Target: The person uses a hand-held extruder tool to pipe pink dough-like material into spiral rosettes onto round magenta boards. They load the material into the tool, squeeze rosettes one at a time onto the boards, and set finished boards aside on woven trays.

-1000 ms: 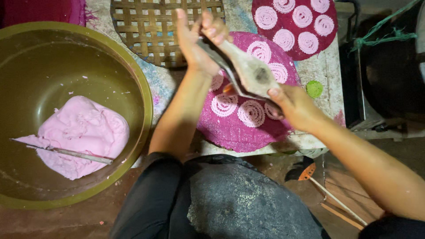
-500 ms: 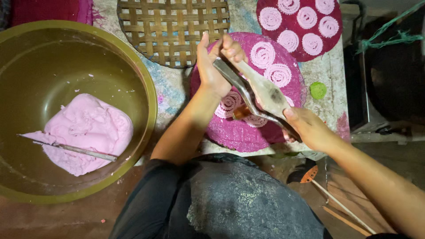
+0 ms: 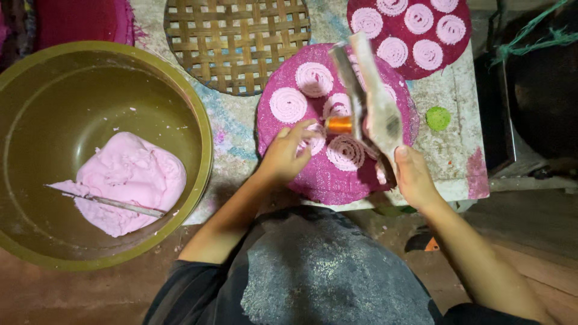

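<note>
Press (image 3: pixel 370 99): our right hand (image 3: pixel 415 180) clenches its handles, now lowered over the pink mat (image 3: pixel 325 180).
Left hand (image 3: pixel 286 153): grip released, dropped beside the orange barrel (image 3: pixel 339 124), touching a spiral (image 3: pixel 313 141).

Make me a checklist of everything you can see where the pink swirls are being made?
Surface: pale patterned table top.
Job's things: long wooden dough press over a round magenta mat bearing pink dough spirals.
Clutter: large olive-green bowl with pink dough lump and a thin metal blade; round woven bamboo tray; second mat of spirals; small green disc.
Grippers: left hand on a spiral; right hand grips the press.
Cables: green cord.
Surroundings: dark, unclear.
</note>
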